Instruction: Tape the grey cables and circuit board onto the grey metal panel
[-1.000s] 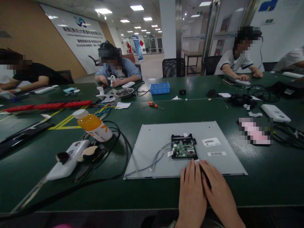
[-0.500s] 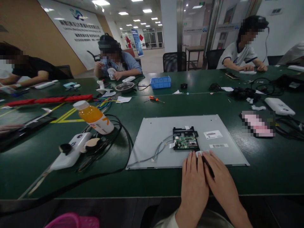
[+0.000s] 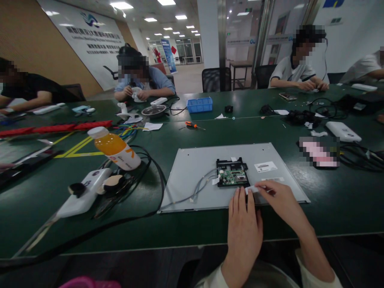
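Note:
A flat grey display panel [image 3: 192, 172] lies on the table before me, with a green circuit board [image 3: 232, 176] in a black frame on its back. Grey wires [image 3: 199, 186] run from the board to the panel's left side. My left hand [image 3: 244, 220] rests flat at the near edge, fingers stretched out, their tips just below the board. Thumb and forefinger of my right hand [image 3: 280, 200] pinch the right end of a small white strip of tape [image 3: 252, 189]. Its left end lies by my left fingertips. A dark part beneath my left fingers is mostly hidden.
An orange drink bottle [image 3: 115, 148] and a white device [image 3: 85, 194] with black cables stand to the left. An orange screwdriver [image 3: 193, 125] and a blue basket [image 3: 199, 105] lie beyond the panel. A pink phone [image 3: 318, 153] sits right. Several people work across the table.
My right hand has moved up and right, away from my left hand, and now pinches the end of the tape. My left hand stays nearly in place. The view has shifted slightly.

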Tool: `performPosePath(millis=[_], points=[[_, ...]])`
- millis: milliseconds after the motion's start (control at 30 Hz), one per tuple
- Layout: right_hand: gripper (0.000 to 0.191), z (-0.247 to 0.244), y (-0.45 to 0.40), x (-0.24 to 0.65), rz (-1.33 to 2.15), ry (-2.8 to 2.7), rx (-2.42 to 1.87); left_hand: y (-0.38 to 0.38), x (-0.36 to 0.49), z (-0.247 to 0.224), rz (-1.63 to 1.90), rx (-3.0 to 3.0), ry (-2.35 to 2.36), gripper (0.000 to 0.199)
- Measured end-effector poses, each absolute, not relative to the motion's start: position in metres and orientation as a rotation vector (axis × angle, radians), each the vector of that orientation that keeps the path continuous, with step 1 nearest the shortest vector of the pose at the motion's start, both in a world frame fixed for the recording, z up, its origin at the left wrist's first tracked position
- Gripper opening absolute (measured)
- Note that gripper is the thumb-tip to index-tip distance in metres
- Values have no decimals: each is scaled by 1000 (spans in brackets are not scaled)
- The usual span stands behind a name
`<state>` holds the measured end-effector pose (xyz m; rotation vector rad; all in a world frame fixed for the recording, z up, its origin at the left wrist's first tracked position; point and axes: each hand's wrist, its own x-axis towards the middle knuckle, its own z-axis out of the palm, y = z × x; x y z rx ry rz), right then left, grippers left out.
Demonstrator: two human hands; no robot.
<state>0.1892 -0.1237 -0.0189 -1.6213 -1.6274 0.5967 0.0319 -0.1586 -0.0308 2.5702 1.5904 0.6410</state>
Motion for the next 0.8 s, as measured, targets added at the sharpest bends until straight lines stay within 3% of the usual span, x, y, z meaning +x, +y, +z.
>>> performPosePath(millis=[200,533,800], points=[[26,-11,-126,211,387,-1355,-1764,-160,32,-26,687,2562,1609,58],[39,-54,-128,234,6,-1328,-1930,-145,3,-14,958,2435,1529,45],[44,-57,-132,235,-6,-1355,-1922,-86,-39,4,698,2382,1796,36]])
